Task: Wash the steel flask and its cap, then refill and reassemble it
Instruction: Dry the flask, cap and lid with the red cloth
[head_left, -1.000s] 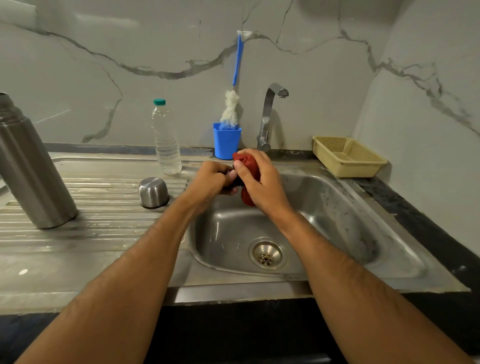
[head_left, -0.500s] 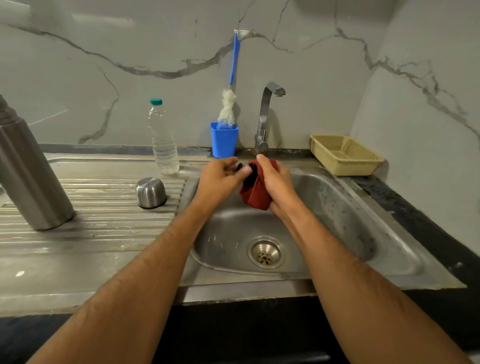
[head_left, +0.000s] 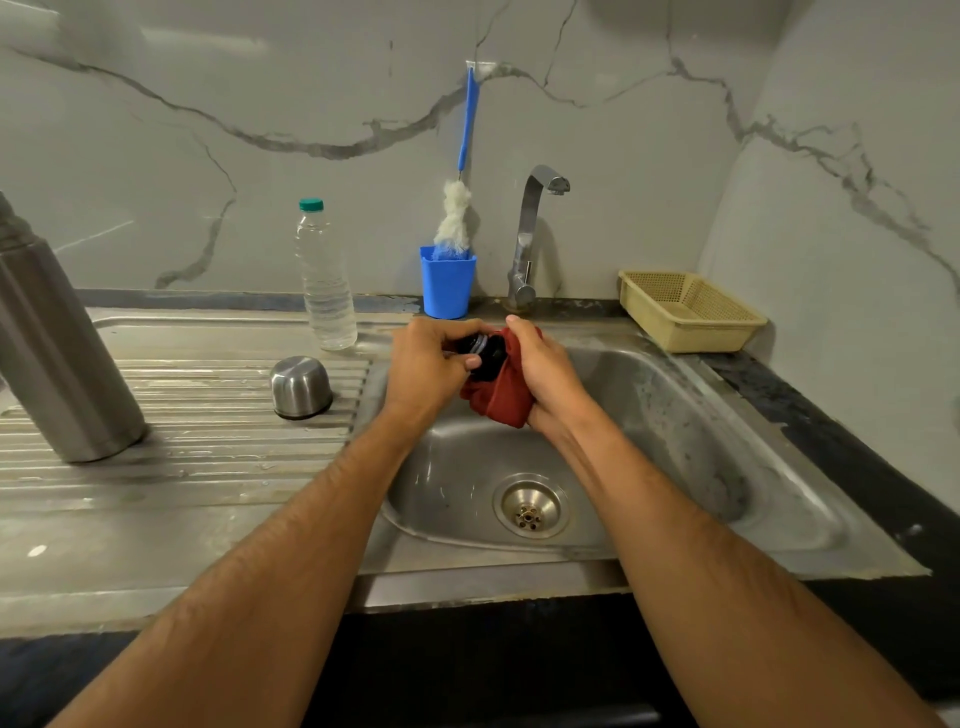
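Note:
Over the sink basin (head_left: 649, 415), my left hand (head_left: 428, 364) grips a small black stopper cap (head_left: 485, 353). My right hand (head_left: 545, 371) holds a red cloth (head_left: 501, 400) wrapped against that cap. The tall steel flask (head_left: 57, 353) stands upright on the ribbed drainboard (head_left: 208, 441) at the far left, its top cut off by the frame. A steel cup lid (head_left: 300, 387) sits upside down on the drainboard between flask and basin.
A clear water bottle (head_left: 324, 275) with a green top stands at the back of the drainboard. A blue cup (head_left: 447, 283) holds a bottle brush (head_left: 457, 218) beside the tap (head_left: 530, 239). A beige basket (head_left: 685, 312) sits back right. The drain (head_left: 530, 509) lies below my hands.
My right hand has turned, so the red cloth shifted from on top of the cap to hanging beneath it. The black cap now shows between my hands. Both hands stayed over the basin.

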